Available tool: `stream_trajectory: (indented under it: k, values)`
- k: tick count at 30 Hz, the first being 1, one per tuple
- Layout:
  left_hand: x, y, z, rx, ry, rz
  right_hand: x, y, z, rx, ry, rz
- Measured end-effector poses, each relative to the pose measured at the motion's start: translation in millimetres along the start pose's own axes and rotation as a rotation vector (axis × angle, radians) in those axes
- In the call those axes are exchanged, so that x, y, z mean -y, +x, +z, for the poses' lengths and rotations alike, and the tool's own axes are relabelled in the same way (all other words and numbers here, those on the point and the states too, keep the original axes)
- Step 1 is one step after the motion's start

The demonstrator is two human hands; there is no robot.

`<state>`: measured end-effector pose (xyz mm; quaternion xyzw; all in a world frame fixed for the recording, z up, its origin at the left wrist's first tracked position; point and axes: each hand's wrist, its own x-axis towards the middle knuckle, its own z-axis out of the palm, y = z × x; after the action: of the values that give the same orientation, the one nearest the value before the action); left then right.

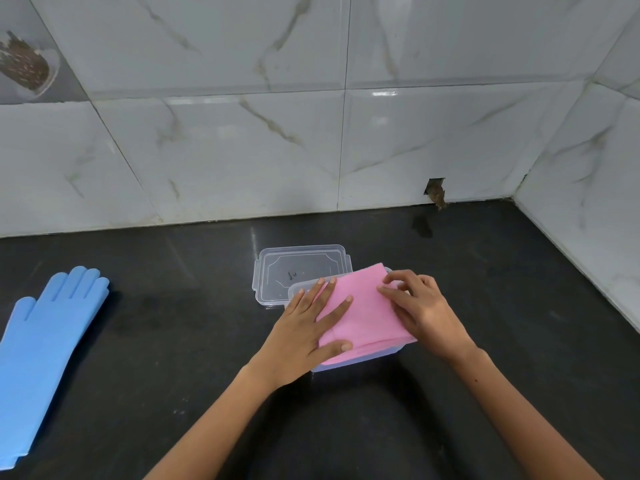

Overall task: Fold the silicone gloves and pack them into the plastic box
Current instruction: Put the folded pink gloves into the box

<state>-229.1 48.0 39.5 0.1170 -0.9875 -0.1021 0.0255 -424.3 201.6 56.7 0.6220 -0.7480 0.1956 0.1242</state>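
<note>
Black worktop under marble-tiled walls, carrying everything in play. Far left: blue glove lying flat and unfolded, well apart from the rest, not yet dealt with. Centre: folded pink glove resting on top of the clear plastic box, overhanging the rim rather than sunk inside. Just behind, touching or nearly touching the box: clear lid, lying flat on the worktop.

Left hand pressing flat on the near left part of the pink fold, fingers straight and spread. Right hand on the far right part, fingers bent, tips pushing down; whether pinching an edge or only pressing, hard to tell.

Likely trouble: springy silicone unfolding once pressure lifts, since the bundle looks wider than the opening; a corner caught on the rim, blocking the lid later; the light box skidding or tipping under uneven pushing; too little room left for the blue glove if the pink one sits loosely.

Writing: only a small dark scrawl on the lid, roughly "Ju", not properly legible. No brand or label visible elsewhere.
</note>
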Motion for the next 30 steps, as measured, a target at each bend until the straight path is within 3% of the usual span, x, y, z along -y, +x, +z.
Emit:
stream_trajectory:
  k: [8,14,19,24,27,30]
  values:
    - [0.9,3.3,2.4,0.042,0.042,-0.039,-7.3,12.1,1.7,0.182,-0.119,-0.009]
    - [1.9,14.4,0.6,0.140,0.173,-0.027,-11.9,3.6,14.1,0.604,0.002,-0.177]
    - [2.7,20.5,-2.4,0.246,0.198,-0.006,-14.6,12.4,16.6,0.795,0.063,-0.087]
    - [8.0,20.9,-13.7,0.326,-0.012,0.036,-8.8,25.5,8.1,1.010,0.142,-0.019]
    - [14.4,27.8,-23.7,0.460,-0.033,0.034,-4.7,36.3,-0.2,1.047,0.174,0.120]
    - [12.9,39.3,-29.9,0.566,-0.020,0.004,-1.1,49.5,-8.4,0.983,0.161,0.087]
